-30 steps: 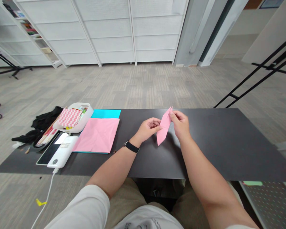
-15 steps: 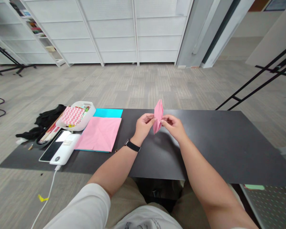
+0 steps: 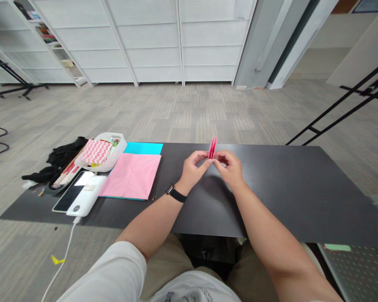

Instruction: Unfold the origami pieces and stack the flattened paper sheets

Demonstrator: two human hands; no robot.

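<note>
A small folded pink paper [image 3: 212,147] stands up between my two hands, a little above the dark table [image 3: 286,188]. My left hand [image 3: 195,165] pinches its left side with thumb and fingers; a black watch sits on that wrist. From the other side my right hand [image 3: 229,165] pinches it too, and the two thumb tips meet at its lower end. The folded layers show edge-on at the top, while the lower part is hidden behind the thumbs.
Left of my hands lie pink sheets [image 3: 132,176] over blue paper [image 3: 144,148]. Beyond them are a white basket [image 3: 121,144] of supplies, a white power bank [image 3: 87,197] with a cable, a phone [image 3: 64,202] and black cloth [image 3: 66,152].
The folded pink paper has turned from showing its broad face to nearly edge-on, and its lower point no longer shows. My hands have drawn closer together around it.
</note>
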